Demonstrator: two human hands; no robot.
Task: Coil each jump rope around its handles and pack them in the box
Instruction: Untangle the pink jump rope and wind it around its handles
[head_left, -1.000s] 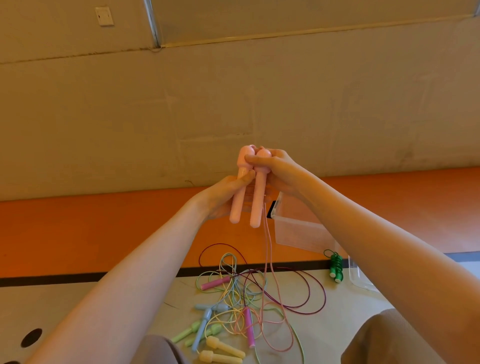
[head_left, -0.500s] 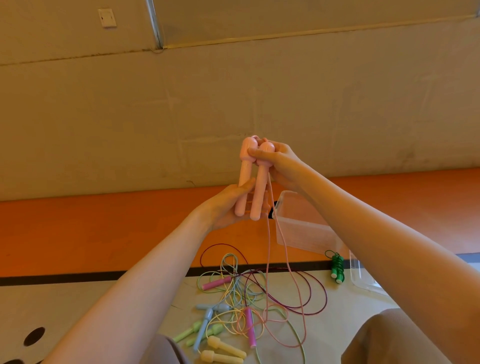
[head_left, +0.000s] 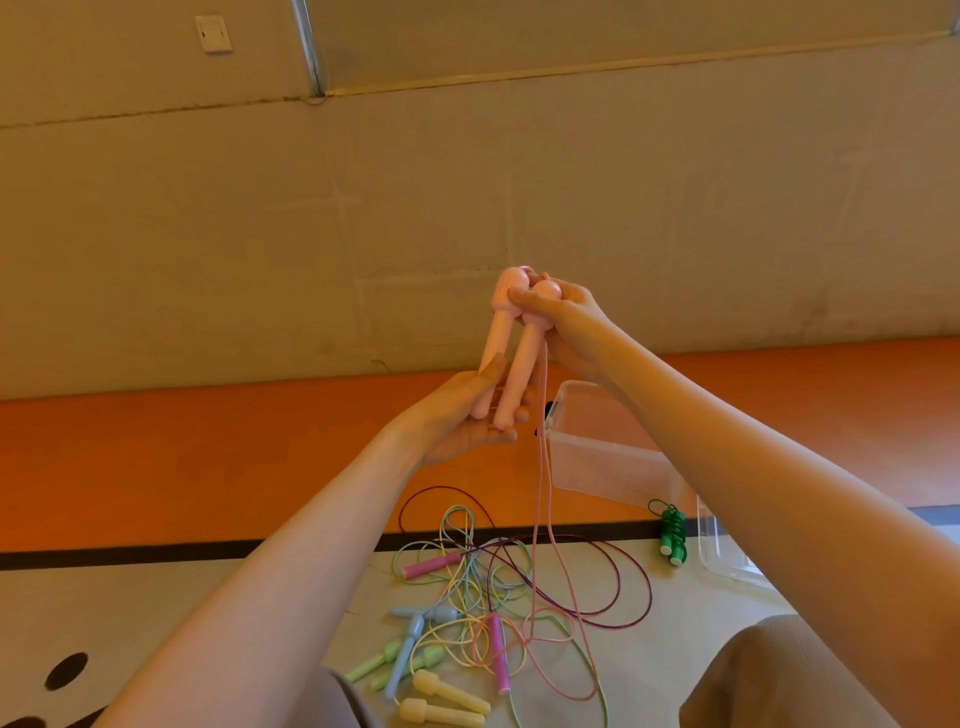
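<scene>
Two pale pink jump-rope handles (head_left: 511, 353) are held upright side by side in front of me. My left hand (head_left: 462, 421) holds their lower ends, thumb on the left handle. My right hand (head_left: 563, 325) pinches their rounded tops. Their pink cord (head_left: 543, 493) hangs down to the floor. A clear plastic box (head_left: 602, 457) stands on the floor behind my right forearm. A coiled green rope (head_left: 672, 530) lies right of the box.
On the floor lies a tangle of loose ropes (head_left: 488, 582) with magenta, blue, green and yellow handles (head_left: 447, 693). A clear lid (head_left: 727, 551) lies at the right. My knees are at the bottom edge. A wall rises behind the orange floor strip.
My right hand has lifted the handle tops higher. My left hand has slid down to the lower ends of the handles, and more pink cord hangs free.
</scene>
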